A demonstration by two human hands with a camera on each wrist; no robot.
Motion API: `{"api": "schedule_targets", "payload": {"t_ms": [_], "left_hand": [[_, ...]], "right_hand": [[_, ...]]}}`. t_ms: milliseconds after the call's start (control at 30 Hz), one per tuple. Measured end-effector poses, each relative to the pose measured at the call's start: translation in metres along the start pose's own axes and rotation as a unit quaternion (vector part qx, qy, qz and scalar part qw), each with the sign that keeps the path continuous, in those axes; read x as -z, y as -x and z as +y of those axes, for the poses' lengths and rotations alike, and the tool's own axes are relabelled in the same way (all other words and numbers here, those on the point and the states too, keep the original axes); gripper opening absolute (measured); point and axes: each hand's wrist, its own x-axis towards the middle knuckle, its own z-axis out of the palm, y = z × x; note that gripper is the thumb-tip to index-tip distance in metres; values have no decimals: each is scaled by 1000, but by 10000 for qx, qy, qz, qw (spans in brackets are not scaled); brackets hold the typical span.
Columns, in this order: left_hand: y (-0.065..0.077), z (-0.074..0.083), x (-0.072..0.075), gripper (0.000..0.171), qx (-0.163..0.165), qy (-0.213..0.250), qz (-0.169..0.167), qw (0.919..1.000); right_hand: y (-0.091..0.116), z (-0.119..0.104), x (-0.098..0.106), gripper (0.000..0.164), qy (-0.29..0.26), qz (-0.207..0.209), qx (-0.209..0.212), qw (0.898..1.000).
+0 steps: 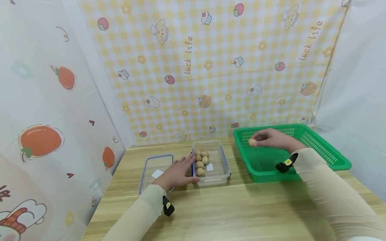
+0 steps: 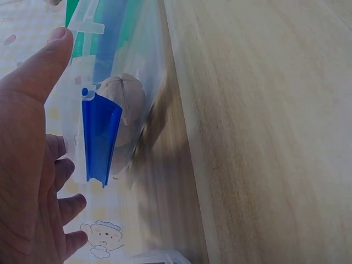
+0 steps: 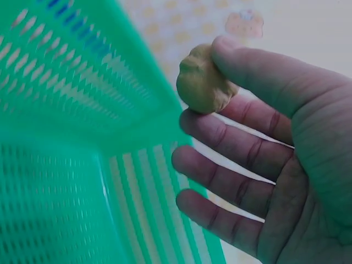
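Between thumb and fingertips, my right hand (image 1: pixel 272 139) pinches a walnut (image 3: pixel 202 80) over the left part of a green plastic basket (image 1: pixel 262 176). The other fingers of that hand spread loosely below the walnut in the right wrist view. My left hand (image 1: pixel 179 171) rests at the left side of a clear plastic container (image 1: pixel 224 157), its fingers extended along the rim. Several walnuts (image 1: pixel 200 172) lie along the left side inside the container. A blue side latch (image 2: pixel 100 137) hangs down beside my left hand in the left wrist view.
A clear lid (image 1: pixel 150 164) with a blue-grey seal lies on the wooden table (image 1: pixel 211 214), partly behind my left hand. A white square (image 1: pixel 209 167) shows in the container. A checked, patterned cloth (image 1: pixel 211 83) hangs behind the table.
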Motion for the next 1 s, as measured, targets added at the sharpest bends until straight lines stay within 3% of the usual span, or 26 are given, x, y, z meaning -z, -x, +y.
{"api": "schedule_targets", "payload": {"t_ms": [367, 667, 1000], "left_hand": [[1, 1, 3, 100, -69, -206, 40, 9998], [1, 1, 3, 99, -59, -228, 52, 9997], [0, 0, 2, 99, 3, -174, 69, 9998]], "right_hand": [[-26, -32, -32, 46, 56, 144, 24, 9999], [-40, -64, -52, 48, 583, 371, 4, 9976], [-54, -85, -78, 45, 249, 390, -219, 9987]]}}
